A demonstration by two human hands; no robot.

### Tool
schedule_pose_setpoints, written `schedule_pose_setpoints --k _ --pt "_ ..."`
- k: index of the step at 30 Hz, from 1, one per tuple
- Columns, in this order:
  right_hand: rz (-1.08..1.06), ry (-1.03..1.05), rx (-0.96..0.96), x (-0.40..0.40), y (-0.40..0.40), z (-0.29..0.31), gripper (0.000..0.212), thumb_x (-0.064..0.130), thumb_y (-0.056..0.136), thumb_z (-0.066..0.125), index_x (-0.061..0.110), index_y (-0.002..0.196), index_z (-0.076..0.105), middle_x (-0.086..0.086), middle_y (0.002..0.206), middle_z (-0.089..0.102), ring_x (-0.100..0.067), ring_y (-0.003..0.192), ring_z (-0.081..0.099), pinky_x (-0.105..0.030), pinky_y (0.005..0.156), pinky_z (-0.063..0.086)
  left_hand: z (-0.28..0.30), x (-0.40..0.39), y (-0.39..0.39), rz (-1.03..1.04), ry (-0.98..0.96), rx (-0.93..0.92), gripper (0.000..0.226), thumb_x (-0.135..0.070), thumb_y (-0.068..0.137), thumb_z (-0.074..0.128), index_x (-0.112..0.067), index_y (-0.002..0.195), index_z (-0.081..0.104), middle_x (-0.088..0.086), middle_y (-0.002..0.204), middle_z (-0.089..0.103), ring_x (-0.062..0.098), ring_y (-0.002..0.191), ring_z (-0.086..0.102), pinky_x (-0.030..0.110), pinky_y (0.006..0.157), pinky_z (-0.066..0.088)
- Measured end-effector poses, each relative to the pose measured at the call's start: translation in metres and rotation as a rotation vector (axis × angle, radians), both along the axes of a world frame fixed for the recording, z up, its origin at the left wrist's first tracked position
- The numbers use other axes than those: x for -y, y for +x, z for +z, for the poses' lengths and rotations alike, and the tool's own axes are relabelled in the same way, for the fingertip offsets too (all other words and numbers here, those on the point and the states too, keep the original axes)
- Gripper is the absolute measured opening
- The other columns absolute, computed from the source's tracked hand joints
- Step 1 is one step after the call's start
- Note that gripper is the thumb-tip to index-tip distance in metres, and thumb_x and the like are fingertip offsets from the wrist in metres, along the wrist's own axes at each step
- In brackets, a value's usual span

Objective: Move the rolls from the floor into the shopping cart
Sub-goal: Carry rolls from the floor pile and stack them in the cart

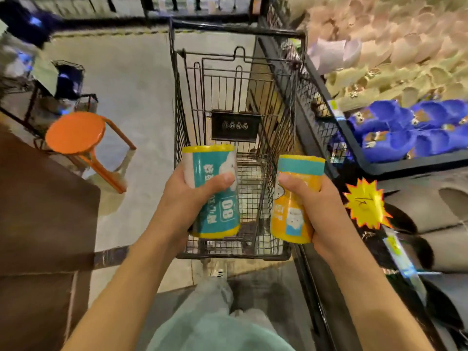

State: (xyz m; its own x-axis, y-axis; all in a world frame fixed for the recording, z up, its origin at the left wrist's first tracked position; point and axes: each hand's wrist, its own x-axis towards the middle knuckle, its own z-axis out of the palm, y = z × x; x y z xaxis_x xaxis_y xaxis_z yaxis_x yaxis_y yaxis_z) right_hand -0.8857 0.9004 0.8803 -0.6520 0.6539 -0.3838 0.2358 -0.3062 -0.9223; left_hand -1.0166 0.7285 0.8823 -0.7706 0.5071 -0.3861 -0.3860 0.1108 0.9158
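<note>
My left hand grips a teal roll with yellow ends, holding it above the near end of the black wire shopping cart. A yellow roll with a teal band at its top is held in my right hand, just over the cart's near right corner. Both rolls stand roughly upright in my fingers, side by side. The cart's basket stretches away from me; I see no other roll inside it or on the floor.
An orange stool stands on the pale floor left of the cart. A brown surface lies at the near left. Shelves of blue, beige and grey slippers run along the right, with a yellow price star.
</note>
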Motion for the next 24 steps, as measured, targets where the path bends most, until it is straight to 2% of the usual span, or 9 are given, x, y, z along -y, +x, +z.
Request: schedule_pose_setpoints --k 5,9,12,16,18,20,22,24 --pt "0.017 -0.121 0.115 -0.014 -0.039 -0.062 0.055 0.033 0.080 0.084 0.014 0.125 0.060 -0.016 0.112 0.074 -0.034 0.097 0.075 -0.052 0.080 0.063 -0.058 -0.020 -0.037 -0.034 -0.160 0.046 0.060 -0.036 0.065 0.089 -0.026 0.116 0.060 0.000 0.104 0.076 0.021 0.092 0.076 0.047 0.081 0.062" --pt "0.012 -0.221 0.232 -0.021 -0.069 -0.125 0.056 0.033 0.079 0.086 0.014 0.125 0.060 -0.017 0.110 0.073 -0.032 0.093 0.076 -0.046 0.075 0.064 -0.115 -0.040 -0.060 -0.063 -0.404 -0.043 0.054 -0.042 0.067 0.090 -0.033 0.107 0.055 -0.009 0.099 0.071 0.009 0.088 0.071 0.032 0.074 0.058" --pt "0.048 -0.211 0.318 -0.027 -0.089 -0.177 0.052 0.032 0.078 0.087 0.015 0.121 0.062 -0.012 0.106 0.075 -0.032 0.095 0.075 -0.043 0.074 0.064 -0.165 -0.052 -0.074 -0.084 -0.510 -0.039 0.046 -0.040 0.068 0.090 -0.036 0.094 0.052 -0.013 0.094 0.067 0.006 0.087 0.066 0.029 0.071 0.053" --pt "0.108 -0.190 0.411 -0.033 -0.107 -0.254 0.046 0.030 0.081 0.085 0.019 0.117 0.060 -0.001 0.098 0.074 -0.008 0.078 0.074 -0.025 0.063 0.060 -0.248 -0.054 -0.088 -0.081 -0.666 -0.039 0.048 -0.038 0.069 0.090 -0.034 0.089 0.047 -0.015 0.089 0.059 0.006 0.081 0.061 0.021 0.063 0.045" --pt "0.114 -0.212 0.451 -0.032 -0.113 -0.293 0.046 0.032 0.080 0.086 0.020 0.116 0.060 -0.001 0.101 0.075 -0.011 0.082 0.074 -0.033 0.074 0.063 -0.289 -0.051 -0.092 -0.089 -0.761 -0.050 0.055 -0.045 0.066 0.091 -0.034 0.097 0.047 -0.010 0.095 0.060 0.011 0.085 0.061 0.024 0.067 0.049" --pt "0.115 -0.246 0.495 -0.027 -0.117 -0.329 0.050 0.036 0.079 0.086 0.019 0.117 0.059 -0.002 0.103 0.074 -0.016 0.087 0.074 -0.035 0.074 0.062 -0.326 -0.048 -0.091 -0.094 -0.824 -0.064 0.069 -0.048 0.063 0.092 -0.032 0.109 0.044 -0.001 0.109 0.063 0.019 0.098 0.063 0.035 0.081 0.054" --pt "0.138 -0.266 0.529 -0.019 -0.122 -0.358 0.067 0.048 0.068 0.088 0.016 0.121 0.061 -0.002 0.103 0.076 -0.017 0.089 0.075 -0.035 0.075 0.062 -0.358 -0.042 -0.088 -0.078 -0.853 -0.051 0.078 -0.046 0.061 0.092 -0.031 0.115 0.037 0.004 0.118 0.061 0.024 0.107 0.062 0.043 0.091 0.054" --pt "0.135 -0.294 0.565 -0.010 -0.125 -0.385 0.084 0.056 0.057 0.089 0.012 0.123 0.061 -0.006 0.106 0.077 -0.022 0.094 0.075 -0.046 0.086 0.062 -0.381 -0.040 -0.086 -0.056 -0.890 -0.044 0.084 -0.050 0.058 0.090 -0.025 0.119 0.038 0.006 0.121 0.060 0.025 0.109 0.062 0.047 0.094 0.054"
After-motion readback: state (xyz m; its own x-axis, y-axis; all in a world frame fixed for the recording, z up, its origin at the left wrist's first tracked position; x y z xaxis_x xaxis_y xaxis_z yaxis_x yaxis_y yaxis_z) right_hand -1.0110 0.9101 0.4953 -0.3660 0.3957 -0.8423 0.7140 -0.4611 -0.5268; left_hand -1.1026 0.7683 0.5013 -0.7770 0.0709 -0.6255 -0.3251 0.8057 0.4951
